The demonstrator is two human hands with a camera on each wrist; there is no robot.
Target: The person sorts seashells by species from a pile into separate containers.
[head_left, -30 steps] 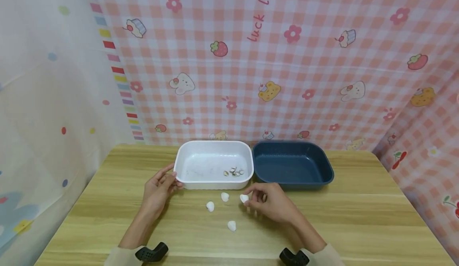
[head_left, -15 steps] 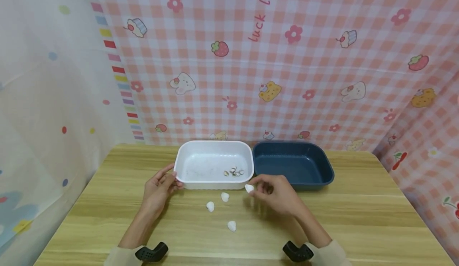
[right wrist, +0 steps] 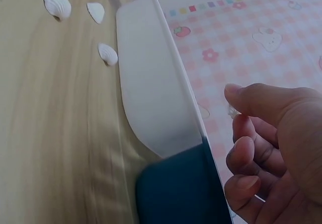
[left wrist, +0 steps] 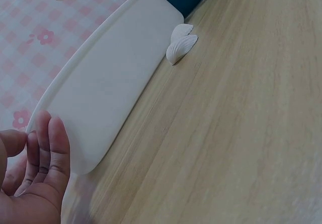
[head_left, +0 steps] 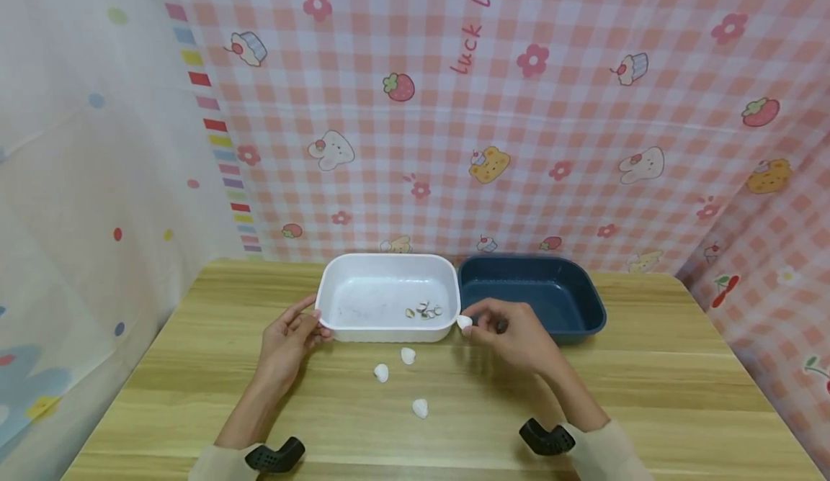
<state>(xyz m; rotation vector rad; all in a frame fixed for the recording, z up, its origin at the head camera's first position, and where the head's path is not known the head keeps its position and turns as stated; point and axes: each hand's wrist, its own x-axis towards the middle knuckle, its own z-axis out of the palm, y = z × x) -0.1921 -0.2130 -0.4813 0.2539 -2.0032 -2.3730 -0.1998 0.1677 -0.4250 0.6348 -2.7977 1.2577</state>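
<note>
In the head view my right hand (head_left: 515, 333) pinches a white seashell (head_left: 464, 322) between thumb and fingertips, at the front corner where the two basins meet. The right wrist view shows mostly the thumb (right wrist: 261, 100) and curled fingers, with only a sliver of the shell between them. My left hand (head_left: 288, 337) holds the left front corner of the white basin (head_left: 389, 335) by its rim. Three more white shells lie on the table in front: one shell (head_left: 408, 356) near the basin, another shell (head_left: 381, 373) left of it, a third shell (head_left: 420, 408) closer to me.
Several small brownish shells (head_left: 424, 311) lie inside the white basin, toward its right side. A dark blue basin (head_left: 583, 301) stands against it on the right, partly behind my right hand. A pink checked cloth (head_left: 415, 128) hangs behind the wooden table (head_left: 648, 394).
My right hand has lifted the pinched shell up and to the right, from the tabletop to the dark blue basin's near left corner. The left hand stays at the white basin.
</note>
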